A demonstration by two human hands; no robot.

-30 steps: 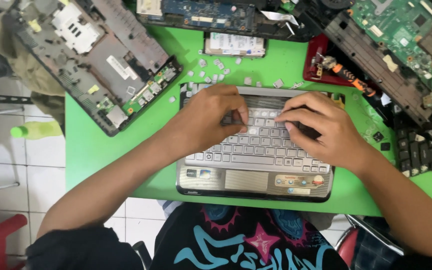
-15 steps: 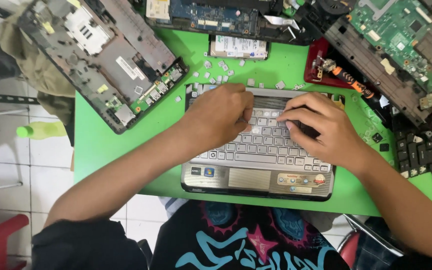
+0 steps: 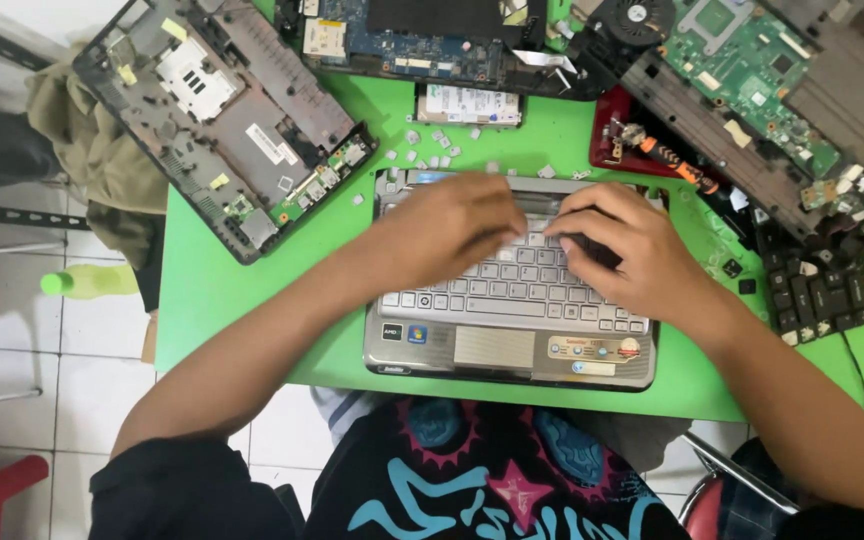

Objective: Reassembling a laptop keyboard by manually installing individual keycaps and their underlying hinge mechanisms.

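As blurred: hands (image 3: 542,250) seemingly on kbd (image 3: 512,285).

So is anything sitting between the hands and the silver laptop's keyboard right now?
Nothing visible. The left hand and right hand both lie directly on the keyboard of the silver laptop base. The loose keycaps lie on the green table behind the laptop, clear of both hands.

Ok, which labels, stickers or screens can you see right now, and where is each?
Palm-rest stickers: right of the touchpad, oblong and round, orange and white.
Small square stickers: left palm-rest corner, dark and blue.
White label: rectangular, on the drive above the laptop.
White label: on the grey chassis, upper left.
No screens.
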